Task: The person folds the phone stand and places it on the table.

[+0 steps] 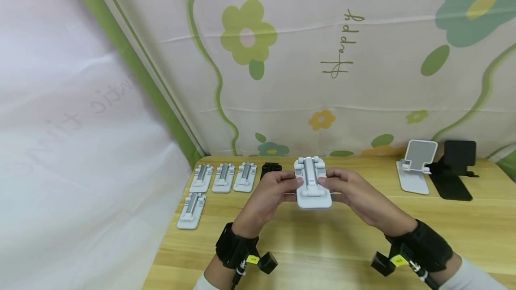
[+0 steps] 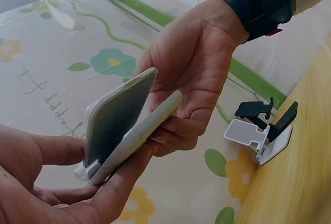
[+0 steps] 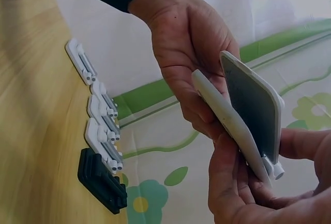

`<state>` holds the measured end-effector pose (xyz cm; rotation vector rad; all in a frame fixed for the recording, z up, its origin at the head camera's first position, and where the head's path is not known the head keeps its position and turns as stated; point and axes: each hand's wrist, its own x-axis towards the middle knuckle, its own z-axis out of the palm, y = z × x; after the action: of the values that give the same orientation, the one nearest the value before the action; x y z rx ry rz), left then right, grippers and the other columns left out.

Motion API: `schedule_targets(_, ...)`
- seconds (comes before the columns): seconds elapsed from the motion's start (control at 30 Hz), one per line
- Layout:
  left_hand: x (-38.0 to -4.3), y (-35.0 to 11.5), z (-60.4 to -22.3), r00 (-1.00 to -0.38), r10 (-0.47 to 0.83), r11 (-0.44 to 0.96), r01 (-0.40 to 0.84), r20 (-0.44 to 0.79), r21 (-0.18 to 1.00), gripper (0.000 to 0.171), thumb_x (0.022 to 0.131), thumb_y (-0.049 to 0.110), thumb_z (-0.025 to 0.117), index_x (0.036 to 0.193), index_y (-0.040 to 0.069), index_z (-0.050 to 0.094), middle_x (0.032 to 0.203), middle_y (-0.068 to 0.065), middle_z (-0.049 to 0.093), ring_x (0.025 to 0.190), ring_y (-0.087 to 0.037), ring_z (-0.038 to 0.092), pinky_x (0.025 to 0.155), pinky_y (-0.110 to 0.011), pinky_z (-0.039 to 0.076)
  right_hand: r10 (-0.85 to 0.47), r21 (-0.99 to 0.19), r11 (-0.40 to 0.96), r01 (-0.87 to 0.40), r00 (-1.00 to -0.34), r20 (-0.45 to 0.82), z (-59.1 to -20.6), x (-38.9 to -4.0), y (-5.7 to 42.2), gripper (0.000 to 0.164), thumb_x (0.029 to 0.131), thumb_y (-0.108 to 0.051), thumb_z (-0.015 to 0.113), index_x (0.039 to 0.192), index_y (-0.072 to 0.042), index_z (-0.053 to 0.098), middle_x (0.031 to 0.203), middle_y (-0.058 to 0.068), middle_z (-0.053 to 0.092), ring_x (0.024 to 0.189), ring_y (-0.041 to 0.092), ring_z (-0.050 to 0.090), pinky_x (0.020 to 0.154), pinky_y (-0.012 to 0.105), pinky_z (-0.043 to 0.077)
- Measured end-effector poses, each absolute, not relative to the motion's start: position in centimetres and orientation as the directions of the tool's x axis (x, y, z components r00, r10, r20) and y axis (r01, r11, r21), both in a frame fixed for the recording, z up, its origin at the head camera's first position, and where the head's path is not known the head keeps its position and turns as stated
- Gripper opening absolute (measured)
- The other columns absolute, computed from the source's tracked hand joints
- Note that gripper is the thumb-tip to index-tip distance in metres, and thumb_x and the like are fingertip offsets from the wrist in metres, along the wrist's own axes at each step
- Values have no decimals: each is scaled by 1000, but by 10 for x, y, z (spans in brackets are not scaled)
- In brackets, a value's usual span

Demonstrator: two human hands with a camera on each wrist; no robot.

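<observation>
A white folding phone stand (image 1: pixel 313 201) is held up above the table between both hands. My left hand (image 1: pixel 271 191) grips its left edge, thumb on the front and fingers behind. On the opposite edge, my right hand (image 1: pixel 359 194) holds it the same way. Both wrist views show the stand's two plates partly spread at a narrow angle, with a grey pad (image 3: pixel 253 107) on the inner face of one. The hinge end (image 2: pixel 88 172) lies near the left fingers in the left wrist view.
Several folded white stands (image 1: pixel 223 178) lie at the table's left, with a folded black stand (image 1: pixel 271 168) partly behind the left hand. At the right, an unfolded white stand (image 1: pixel 415 180) and an unfolded black stand (image 1: pixel 453 182) stand side by side. A patterned curtain (image 1: pixel 282 88) hangs behind the table (image 1: pixel 322 254).
</observation>
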<state>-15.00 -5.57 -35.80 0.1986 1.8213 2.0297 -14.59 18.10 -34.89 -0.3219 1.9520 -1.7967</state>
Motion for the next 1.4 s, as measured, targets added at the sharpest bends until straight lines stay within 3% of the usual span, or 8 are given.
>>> schedule_targets(0.33,-147,-52,-362,-925,343,52,-151,-160,987,33,101,11,65,129,-5,65,114,-16,73,92,-19,74,79,-30,63,-472,-982,137,132,-863,-182,-359,-145,183,49,104,-25,59,132,14,49,118,15,63,104,22,66,89,36,58)
schedule_targets(0.5,-144,-44,-359,-962,266,237,3,-62,972,32,101,17,67,127,-1,68,107,-9,73,90,-13,70,77,-27,61,-425,-985,105,133,-890,-166,-362,-143,182,48,101,-18,64,130,16,48,113,16,63,100,22,69,86,37,62)
schedule_targets(0.77,-127,-20,-352,-951,304,651,246,50,718,66,83,44,85,136,13,61,107,4,60,95,-12,45,72,-21,43,-411,-987,78,144,-897,-163,-368,-140,177,50,98,-17,69,130,15,47,111,13,64,99,17,69,88,34,62)
schedule_targets(0.97,-125,-19,-351,-956,263,722,285,130,631,64,77,43,90,123,6,65,97,2,61,86,-11,47,71,-21,39,-417,-989,92,113,-898,-141,-368,-140,176,49,97,-18,71,128,14,49,110,13,66,96,17,71,86,34,62)
schedule_targets(1.13,-130,-36,-363,-964,239,676,250,114,693,61,76,34,89,124,5,66,100,-1,61,84,-11,51,69,-23,45,-404,-962,269,-48,-912,-67,-373,-147,182,42,98,-29,71,122,5,61,113,15,69,97,18,71,84,33,61)
schedule_targets(1.27,-132,-62,-380,-987,154,681,142,50,718,72,72,29,90,132,0,62,103,-6,58,84,-16,53,67,-27,48,-298,-835,515,-193,-954,37,-397,-165,207,40,99,-42,68,120,-8,67,113,6,70,99,15,66,79,39,58)
schedule_targets(1.37,-138,-86,-393,-997,79,705,72,24,705,74,69,27,92,131,-2,63,103,-9,58,84,-20,53,67,-30,49,-223,-738,641,-209,-971,82,-410,-181,238,44,100,-46,64,122,-8,67,115,11,70,105,24,65,81,47,55)
schedule_targets(1.4,-140,-95,-398,-998,58,719,57,22,692,74,69,27,92,130,-3,63,104,-10,58,85,-21,53,68,-31,49,-204,-699,679,-224,-972,114,-421,-191,255,45,101,-49,62,123,-10,67,116,8,69,106,18,64,78,48,55)
